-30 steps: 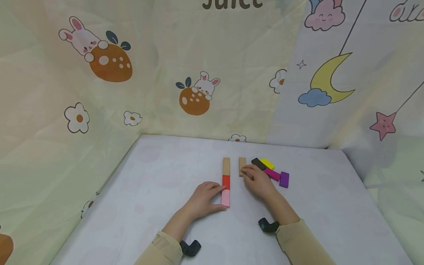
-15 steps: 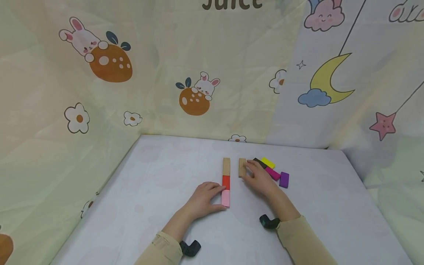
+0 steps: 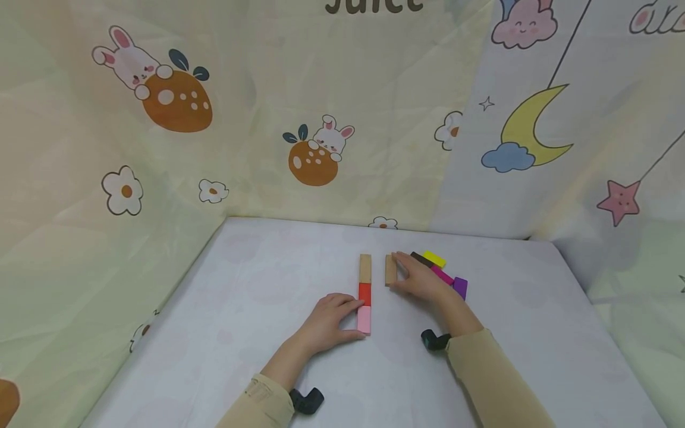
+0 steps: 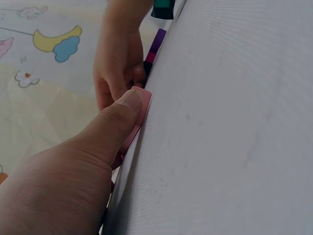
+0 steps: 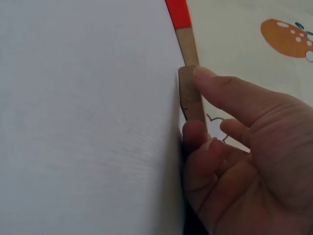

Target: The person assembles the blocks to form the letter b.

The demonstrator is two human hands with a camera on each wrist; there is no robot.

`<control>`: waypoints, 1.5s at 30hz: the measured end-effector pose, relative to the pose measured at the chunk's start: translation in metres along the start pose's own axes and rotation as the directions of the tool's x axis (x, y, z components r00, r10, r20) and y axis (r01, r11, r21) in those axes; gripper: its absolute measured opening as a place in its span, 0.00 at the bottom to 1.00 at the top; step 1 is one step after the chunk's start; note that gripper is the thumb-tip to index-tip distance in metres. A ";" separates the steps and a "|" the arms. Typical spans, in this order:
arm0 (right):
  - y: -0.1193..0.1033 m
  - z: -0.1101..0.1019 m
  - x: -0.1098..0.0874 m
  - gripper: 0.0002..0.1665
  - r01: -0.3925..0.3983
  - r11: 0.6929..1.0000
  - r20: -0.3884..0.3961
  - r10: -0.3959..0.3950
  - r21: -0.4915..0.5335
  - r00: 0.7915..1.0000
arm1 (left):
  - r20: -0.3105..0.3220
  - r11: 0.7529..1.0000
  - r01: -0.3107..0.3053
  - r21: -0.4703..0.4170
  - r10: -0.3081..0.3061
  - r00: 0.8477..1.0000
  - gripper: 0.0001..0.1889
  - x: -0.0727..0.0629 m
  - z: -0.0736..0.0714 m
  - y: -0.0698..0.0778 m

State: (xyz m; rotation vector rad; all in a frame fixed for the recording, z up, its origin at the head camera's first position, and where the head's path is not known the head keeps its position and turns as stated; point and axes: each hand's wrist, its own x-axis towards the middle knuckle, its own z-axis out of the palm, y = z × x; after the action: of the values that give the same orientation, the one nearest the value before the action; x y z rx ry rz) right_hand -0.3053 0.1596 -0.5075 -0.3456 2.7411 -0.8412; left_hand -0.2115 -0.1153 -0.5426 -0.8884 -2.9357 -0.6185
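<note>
In the head view a row of blocks runs away from me: a pink block [image 3: 364, 321] nearest, then a red block [image 3: 364, 295], then a plain wooden block [image 3: 365, 268]. My left hand [image 3: 327, 324] holds the pink block, its thumb against the near end, as the left wrist view shows on the pink block [image 4: 143, 105]. To the right of the row, a second wooden block [image 3: 391, 271] lies almost parallel and apart from it. My right hand [image 3: 425, 282] pinches that block between thumb and fingers; its thumb [image 5: 230, 90] touches one end.
Beyond my right hand lie a black block [image 3: 421, 259], a yellow block [image 3: 434, 259], a magenta block [image 3: 443, 275] and a purple block [image 3: 460, 288], partly behind the hand. The white tabletop [image 3: 257, 273] meets printed cloth [image 3: 257, 119] at the back and sides.
My right hand has shifted its fingers to the far end of the second wooden block and its forearm has swung slightly up. The left hand stays put on the pink block.
</note>
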 end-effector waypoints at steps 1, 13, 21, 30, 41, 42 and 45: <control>0.000 -0.001 0.002 0.52 0.002 1.000 0.010 -0.002 0.000 1.000 | -0.002 1.000 -0.001 0.001 0.001 1.000 0.38 0.000 0.000 0.000; -0.006 -0.003 0.009 0.53 -0.021 1.000 0.045 0.021 -0.005 0.999 | -0.018 1.000 -0.012 -0.001 0.012 1.000 0.38 0.000 0.000 0.000; -0.008 -0.003 0.010 0.54 -0.016 1.000 0.064 0.017 -0.009 0.998 | -0.008 1.000 -0.009 -0.003 0.009 1.000 0.38 0.000 0.002 -0.003; -0.009 -0.007 0.019 0.53 -0.014 1.000 0.028 0.014 0.016 1.000 | -0.011 1.000 -0.012 -0.001 0.012 1.000 0.38 0.000 0.002 -0.003; -0.012 -0.012 0.048 0.52 0.000 0.993 -0.008 0.001 0.116 1.000 | -0.009 1.000 -0.010 -0.003 0.010 1.000 0.38 0.000 0.001 -0.003; -0.012 -0.012 0.051 0.52 0.001 0.993 -0.009 0.000 0.120 1.000 | -0.010 1.000 -0.011 -0.002 0.011 1.000 0.38 0.000 0.001 -0.003; -0.011 -0.012 0.059 0.51 0.004 0.991 -0.007 -0.003 0.130 1.000 | -0.013 1.000 -0.015 0.005 0.015 1.000 0.38 0.000 0.001 -0.003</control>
State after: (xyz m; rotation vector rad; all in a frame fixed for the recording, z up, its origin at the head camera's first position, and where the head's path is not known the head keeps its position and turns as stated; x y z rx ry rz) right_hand -0.3631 0.1389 -0.5015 -0.3227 2.6751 -1.0177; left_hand -0.2129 -0.1177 -0.5445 -0.9014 -2.9147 -0.6141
